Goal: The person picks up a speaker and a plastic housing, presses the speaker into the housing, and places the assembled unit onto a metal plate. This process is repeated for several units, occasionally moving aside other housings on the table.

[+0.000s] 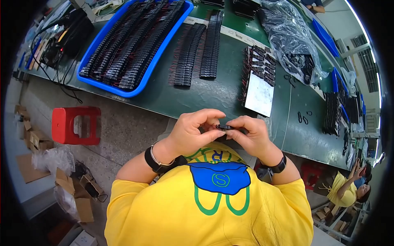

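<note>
Just off the near edge of the green table, in front of my yellow shirt, both my hands meet over a small black part (223, 127). My left hand (196, 129) pinches its left end between thumb and fingers. On the other end, my right hand (251, 134) grips with thumb and forefinger. Fingers cover much of the part, so its exact kind does not show. Closest to my hands on the table is a white board (259, 95), partly covered by small black pieces (262, 61) with reddish wires along the left side.
A blue tray (123, 93) full of wired black parts stands at the table's left. Beside it lie two rows of similar parts (188, 55). A clear plastic bag (289, 41) and black loops (302, 118) are farther right. A red stool (76, 125) stands left; another person (347, 188) is far right.
</note>
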The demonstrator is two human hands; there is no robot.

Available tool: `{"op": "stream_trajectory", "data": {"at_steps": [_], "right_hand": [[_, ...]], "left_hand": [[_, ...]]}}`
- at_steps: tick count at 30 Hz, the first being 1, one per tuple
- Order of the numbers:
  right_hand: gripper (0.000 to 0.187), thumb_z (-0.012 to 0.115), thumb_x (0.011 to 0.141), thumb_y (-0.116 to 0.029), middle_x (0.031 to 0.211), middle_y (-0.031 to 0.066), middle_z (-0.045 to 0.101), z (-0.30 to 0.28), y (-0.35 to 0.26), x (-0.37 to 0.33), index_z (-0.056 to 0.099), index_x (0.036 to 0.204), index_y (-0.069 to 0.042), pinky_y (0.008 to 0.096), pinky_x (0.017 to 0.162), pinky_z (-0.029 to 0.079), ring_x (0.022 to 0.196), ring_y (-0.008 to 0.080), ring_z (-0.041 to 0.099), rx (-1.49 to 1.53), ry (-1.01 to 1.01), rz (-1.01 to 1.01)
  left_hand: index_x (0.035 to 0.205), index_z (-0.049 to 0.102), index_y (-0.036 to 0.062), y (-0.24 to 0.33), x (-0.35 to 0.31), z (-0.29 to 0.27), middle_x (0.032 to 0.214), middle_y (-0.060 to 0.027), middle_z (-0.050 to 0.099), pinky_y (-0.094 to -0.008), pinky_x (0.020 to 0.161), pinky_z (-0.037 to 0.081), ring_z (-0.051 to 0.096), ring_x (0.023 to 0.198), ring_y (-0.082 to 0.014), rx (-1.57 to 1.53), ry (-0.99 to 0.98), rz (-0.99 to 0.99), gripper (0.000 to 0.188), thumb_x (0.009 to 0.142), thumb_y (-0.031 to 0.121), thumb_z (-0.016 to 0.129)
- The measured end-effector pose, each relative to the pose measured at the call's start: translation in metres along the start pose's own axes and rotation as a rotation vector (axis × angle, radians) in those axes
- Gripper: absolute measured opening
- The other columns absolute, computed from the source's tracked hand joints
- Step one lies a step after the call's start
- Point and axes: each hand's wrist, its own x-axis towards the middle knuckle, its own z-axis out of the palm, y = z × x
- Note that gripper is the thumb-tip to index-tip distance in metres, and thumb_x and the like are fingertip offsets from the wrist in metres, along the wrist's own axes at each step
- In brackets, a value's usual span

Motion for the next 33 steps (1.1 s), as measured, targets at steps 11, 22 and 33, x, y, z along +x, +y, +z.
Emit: {"op": "stream_trajectory", "data": {"at_steps": [11, 22, 33], "right_hand": [[0.019, 0.072, 0.071, 0.002, 0.075, 0.0123, 0.065, -0.002, 0.005, 0.007, 0.064, 0.089, -0.001, 0.0309, 0.054, 0.049, 0.063, 0.0262, 0.065, -0.313, 0.064, -0.372], [0.019, 0.072, 0.071, 0.002, 0.075, 0.0123, 0.065, -0.001, 0.007, 0.008, 0.065, 0.088, -0.002, 0.0314, 0.054, 0.049, 0.063, 0.0265, 0.065, -0.317, 0.032, -0.373], [0.020, 0.074, 0.072, -0.001, 0.072, 0.0100, 0.063, -0.001, 0.002, 0.006, 0.065, 0.090, -0.002, 0.0291, 0.051, 0.047, 0.060, 0.0235, 0.063, -0.285, 0.014, -0.349]], "left_hand": [[0.097, 0.066, 0.0007, 0.008, 0.010, -0.005, 0.088, -0.0089, 0.064, -0.0244, 0.061, 0.049, 0.059, 0.069, -0.0137, 0.353, 0.010, 0.245, 0.031, 0.069, 0.001, 0.078], [0.083, 0.067, 0.0014, -0.002, 0.012, -0.011, 0.076, -0.0094, 0.066, -0.0277, 0.058, 0.049, 0.063, 0.067, -0.0209, 0.422, -0.014, 0.407, 0.016, 0.069, 0.000, 0.076], [0.082, 0.067, 0.0017, -0.005, 0.008, -0.007, 0.075, -0.0089, 0.067, -0.0285, 0.056, 0.049, 0.064, 0.065, -0.0215, 0.434, 0.020, 0.431, 0.014, 0.070, 0.002, 0.076]]}}
